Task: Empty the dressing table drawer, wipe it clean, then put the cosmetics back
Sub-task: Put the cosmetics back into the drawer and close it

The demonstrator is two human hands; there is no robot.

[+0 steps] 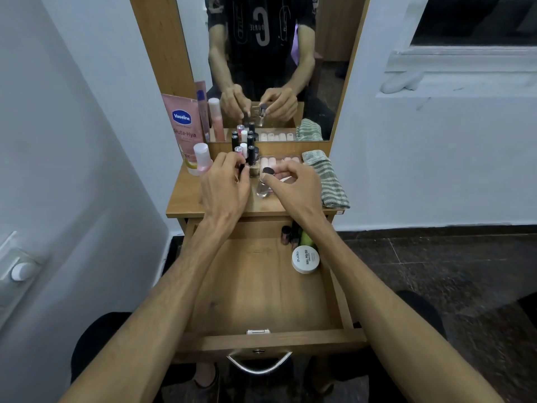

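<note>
- The drawer (255,289) stands pulled open below you, holding a white nail polish remover tub (305,259) and small bottles (286,234) at its back right.
- Your right hand (293,186) pinches a clear bottle (263,189) by its black cap on the tabletop (186,199).
- Your left hand (225,181) closes on a dark-capped bottle (241,167) beside the nail polish cluster (245,149).
- A striped cloth (328,178) lies to the right, a Vaseline tube (183,126) to the left.

Bare forearms (162,301); dark trousers (96,341); in the mirror, seemingly black printed T-shirt (261,33).
</note>
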